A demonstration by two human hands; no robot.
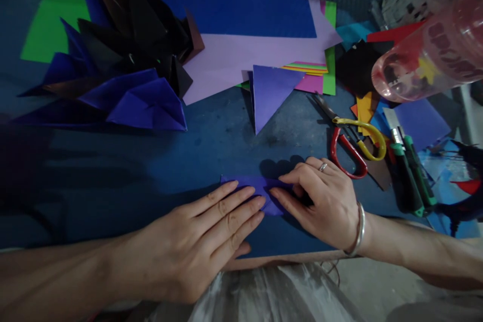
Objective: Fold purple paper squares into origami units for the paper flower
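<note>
A small purple paper piece (251, 184) lies near the front edge of the dark blue table (151, 171). My left hand (199, 239) lies flat on its left part, fingers stretched out and pressed together. My right hand (324, 198), with a ring and a silver bangle, presses the paper's right end with its fingertips, fingers bent and pinching at the fold. Much of the paper is hidden under both hands.
A folded purple triangle (269, 93) lies beyond the hands. A pile of folded dark and blue paper shapes (124, 60) sits at the left. Lilac, blue and green sheets (241, 25) lie at the back. Scissors (352, 143), a green utility knife (409, 171) and a pink bottle (433, 55) are at the right.
</note>
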